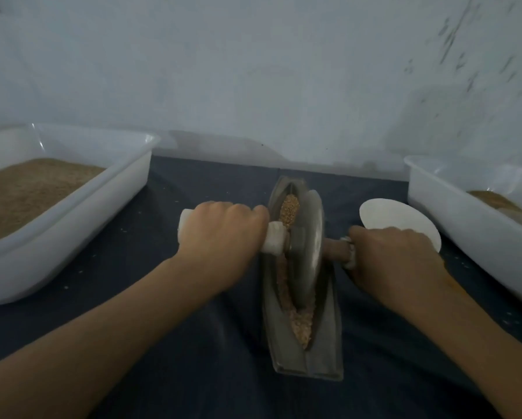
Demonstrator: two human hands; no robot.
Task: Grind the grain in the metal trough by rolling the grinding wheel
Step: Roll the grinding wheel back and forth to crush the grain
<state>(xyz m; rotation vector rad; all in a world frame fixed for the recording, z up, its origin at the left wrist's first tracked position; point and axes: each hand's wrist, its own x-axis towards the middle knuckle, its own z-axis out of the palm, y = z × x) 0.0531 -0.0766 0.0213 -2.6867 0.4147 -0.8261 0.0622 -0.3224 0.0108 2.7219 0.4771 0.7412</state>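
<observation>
Grain [290, 210] fills the trough [306, 355] at frame centre; our left hand [220, 234] and right hand [395, 255] each grip the axle [334, 251], keeping the wheel [306, 240] upright for rolling.

My left hand [220, 234] and right hand [395, 255] gripped the handles of the grinding wheel [306, 237], which stood in the metal trough [329, 328] amid grain [302, 325]. White tubs sat at nine [72, 237] and three o'clock [465, 237].

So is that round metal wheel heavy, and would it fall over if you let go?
Probably heavy: the grinding wheel looks like thick solid metal. It would likely tip, since it stands on a thin edge in the trough, steadied by the left hand and right hand.
</observation>
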